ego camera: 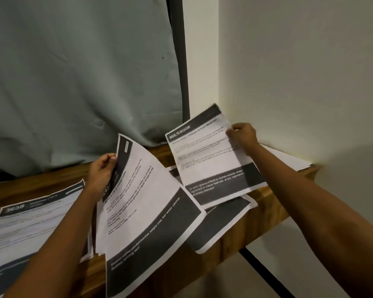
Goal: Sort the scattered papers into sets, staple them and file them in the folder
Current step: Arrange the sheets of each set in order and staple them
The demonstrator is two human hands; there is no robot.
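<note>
My left hand [102,173] pinches the top edge of a printed sheet with a dark header and footer [146,203], lifted and tilted over the wooden table [274,203]. My right hand [242,135] pinches the right edge of a second sheet headed "MULTI-ROOM" [211,155], held above the table's right end. Under that sheet another printed page [220,224] lies flat. At the left lies a stack topped by a page numbered 3638 [30,224]. No stapler or folder is in view.
A grey-green curtain [78,78] hangs behind the table. White walls [299,72] form a corner at the right, where a blank white sheet [289,160] lies on the table's end. A dark strip runs along the floor [265,274] below the table edge.
</note>
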